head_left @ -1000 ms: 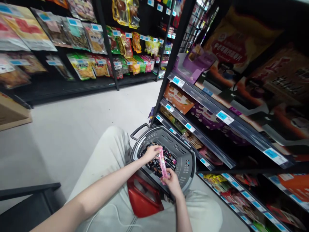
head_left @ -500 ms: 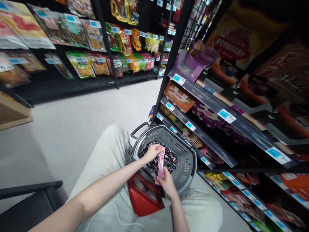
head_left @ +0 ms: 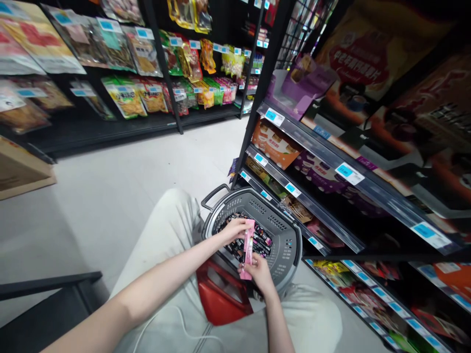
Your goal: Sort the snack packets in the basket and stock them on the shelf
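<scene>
A slim pink packet is stretched lengthwise between my two hands, above a grey shopping basket. My left hand pinches its upper end. Near the lower end, the fingers of my right hand close on it. Beneath the packet, a layer of small dark-wrapped sticks covers the basket's bottom; my left hand hides some of them. The basket sits between my knees, its handle folded to the far left side. A red bag or pouch rests on my lap, against the basket's near side.
Close on the right rises a black shelf rack with boxed and bagged goods and blue price tags. Snack bags hang along the far shelves. A cardboard box stands at left, with a black stool-like frame nearer. A white cable crosses my lap.
The pink packet has turned slightly, its lower end swinging right and showing a flatter face. My right hand has shifted a little right with it. The whole view has moved slightly.
</scene>
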The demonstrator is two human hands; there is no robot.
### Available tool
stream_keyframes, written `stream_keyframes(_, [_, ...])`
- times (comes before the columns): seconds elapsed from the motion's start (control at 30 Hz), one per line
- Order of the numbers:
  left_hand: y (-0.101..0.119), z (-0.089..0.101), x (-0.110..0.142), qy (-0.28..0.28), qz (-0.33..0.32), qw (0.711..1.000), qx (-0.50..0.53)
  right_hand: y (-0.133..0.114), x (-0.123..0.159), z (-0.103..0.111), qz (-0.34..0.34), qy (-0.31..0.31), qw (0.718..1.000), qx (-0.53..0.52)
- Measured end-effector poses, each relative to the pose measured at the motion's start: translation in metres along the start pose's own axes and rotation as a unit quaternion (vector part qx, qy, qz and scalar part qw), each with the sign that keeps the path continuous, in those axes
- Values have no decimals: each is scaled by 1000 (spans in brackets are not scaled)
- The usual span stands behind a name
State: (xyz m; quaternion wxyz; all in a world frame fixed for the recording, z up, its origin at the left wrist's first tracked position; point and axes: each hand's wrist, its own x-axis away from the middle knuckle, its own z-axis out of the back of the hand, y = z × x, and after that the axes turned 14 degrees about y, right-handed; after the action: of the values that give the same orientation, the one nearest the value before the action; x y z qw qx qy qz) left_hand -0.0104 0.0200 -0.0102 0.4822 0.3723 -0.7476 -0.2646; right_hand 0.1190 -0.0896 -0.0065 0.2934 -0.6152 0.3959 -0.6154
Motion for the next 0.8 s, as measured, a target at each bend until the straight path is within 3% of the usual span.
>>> stream_keyframes(0.1, [-3,-3,4,-67,16,997,-47,-2,2,2,-1,-8,1000,-15])
stream_keyframes(0.17, [-5,-4,5,-73,12,996,-53,-2,2,4,-3,-15,1000,-19])
stream_keyframes(0.47, [-2,-6,1,19,-26,998,-49,-3,0,5,-5,-1,1000,6])
stream_keyframes(0.63, [9,5,-8,61,-48,997,-18,-3,1,9,7,-9,1000,19])
stream_keyframes(0.73, [20,15,-11,56,-43,997,-27,-4,0,16,29,20,999,27])
stream_keyframes(0.8, [26,19,-10,23,-20,998,-51,-8,-1,23,47,51,997,34])
